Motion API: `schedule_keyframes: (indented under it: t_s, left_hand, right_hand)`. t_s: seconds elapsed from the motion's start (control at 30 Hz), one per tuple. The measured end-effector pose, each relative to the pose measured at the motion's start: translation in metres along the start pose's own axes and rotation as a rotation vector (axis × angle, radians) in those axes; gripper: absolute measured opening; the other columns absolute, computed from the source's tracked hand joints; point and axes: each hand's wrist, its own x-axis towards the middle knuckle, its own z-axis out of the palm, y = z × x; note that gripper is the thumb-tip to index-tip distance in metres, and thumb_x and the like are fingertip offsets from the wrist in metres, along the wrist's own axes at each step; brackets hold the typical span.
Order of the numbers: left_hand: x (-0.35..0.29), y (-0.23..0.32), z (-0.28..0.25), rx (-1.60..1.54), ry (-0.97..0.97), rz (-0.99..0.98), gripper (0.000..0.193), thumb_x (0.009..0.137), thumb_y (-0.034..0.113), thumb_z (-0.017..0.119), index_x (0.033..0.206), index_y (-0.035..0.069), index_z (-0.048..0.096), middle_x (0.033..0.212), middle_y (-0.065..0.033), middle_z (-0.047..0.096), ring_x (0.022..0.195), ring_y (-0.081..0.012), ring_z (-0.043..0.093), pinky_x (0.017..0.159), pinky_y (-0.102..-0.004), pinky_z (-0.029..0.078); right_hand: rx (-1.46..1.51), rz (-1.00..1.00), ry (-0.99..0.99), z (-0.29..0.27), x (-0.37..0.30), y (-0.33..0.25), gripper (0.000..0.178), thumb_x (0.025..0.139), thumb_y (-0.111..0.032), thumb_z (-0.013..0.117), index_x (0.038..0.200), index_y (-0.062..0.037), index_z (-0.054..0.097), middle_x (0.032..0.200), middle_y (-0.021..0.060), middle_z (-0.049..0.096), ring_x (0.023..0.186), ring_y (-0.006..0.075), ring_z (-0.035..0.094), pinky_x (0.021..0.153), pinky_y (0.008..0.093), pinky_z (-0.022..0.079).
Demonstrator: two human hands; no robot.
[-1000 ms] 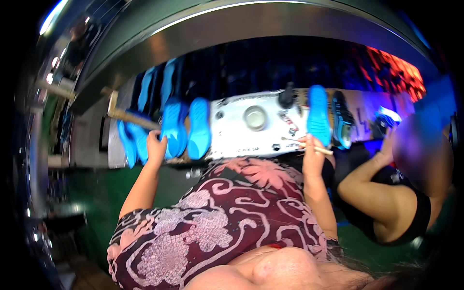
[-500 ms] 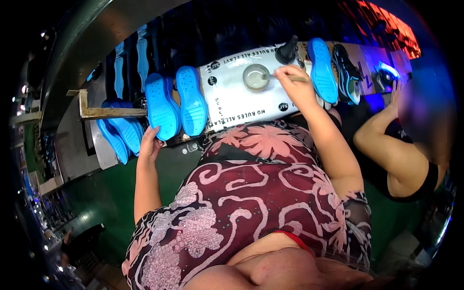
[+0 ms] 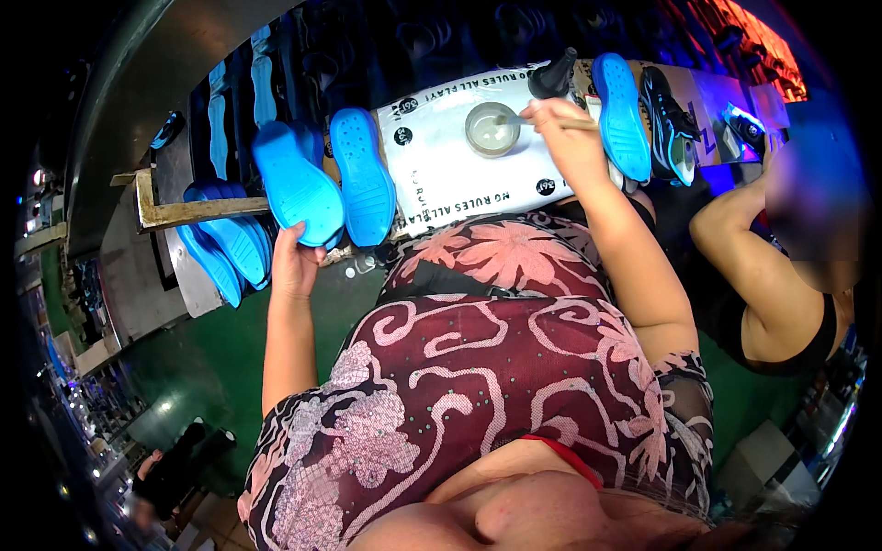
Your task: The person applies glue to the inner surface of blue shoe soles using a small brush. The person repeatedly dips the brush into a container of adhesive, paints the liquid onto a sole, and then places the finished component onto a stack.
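My left hand (image 3: 294, 266) grips the near end of a blue shoe sole (image 3: 299, 184), fingers around its edge; the sole is raised at a slant over another blue sole beneath it. Beside it lies a further blue sole (image 3: 363, 174). My right hand (image 3: 571, 147) pinches a brush (image 3: 582, 124) by its light handle. The brush's tip reaches into a round, clear cup (image 3: 469, 140) of cloudy whitish liquid. That cup stands on a white printed sheet (image 3: 432, 184).
A black cone-shaped nozzle (image 3: 553, 75) stands behind the sheet. To the right are a blue sole (image 3: 622, 115) and a black shoe (image 3: 669, 124). More blue soles (image 3: 230, 239) lean by a wooden bar (image 3: 197, 211) at left. A co-worker's arm (image 3: 763, 248) is at far right.
My left hand has lifted the near end of the blue sole and turned it slightly. The brush in my right hand stays at the cup. The co-worker's arm has shifted a little.
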Motion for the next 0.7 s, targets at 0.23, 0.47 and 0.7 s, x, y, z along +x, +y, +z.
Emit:
schedule_keyframes:
  t_s: [0.23, 0.47, 0.7]
  left_hand:
    - [-0.022, -0.011, 0.093, 0.396, 0.002, 0.361, 0.041, 0.085, 0.008, 0.059, 0.121, -0.003, 0.043, 0.105, -0.014, 0.059, 0.087, -0.0182, 0.061, 0.069, -0.0304, 0.053]
    - [0.0, -0.019, 0.167, 0.434, -0.092, 0.618, 0.036, 0.085, 0.006, 0.06, 0.117, -0.004, 0.047, 0.102, -0.0118, 0.06, 0.089, -0.0177, 0.06, 0.08, -0.0309, 0.049]
    - [-0.006, -0.017, 0.199, 0.56, -0.238, 0.783, 0.029, 0.082, 0.002, 0.06, 0.11, -0.005, 0.055, 0.101, -0.0121, 0.063, 0.091, -0.0186, 0.06, 0.084, -0.0307, 0.046]
  right_hand:
    - [0.156, 0.178, 0.026, -0.004, -0.009, -0.005, 0.031, 0.091, -0.028, 0.059, 0.086, 0.0009, 0.068, 0.081, 0.0048, 0.065, 0.075, 0.0126, 0.057, 0.069, 0.0281, 0.046]
    - [0.246, 0.081, 0.038, -0.03, -0.042, -0.058, 0.037, 0.095, -0.028, 0.048, 0.086, 0.003, 0.066, 0.077, 0.007, 0.062, 0.07, 0.0133, 0.055, 0.069, 0.0258, 0.044]
    - [-0.091, -0.442, -0.051, -0.029, -0.059, -0.081, 0.024, 0.089, -0.017, 0.055, 0.076, -0.0012, 0.067, 0.067, 0.0078, 0.062, 0.064, 0.0214, 0.056, 0.067, 0.0322, 0.043]
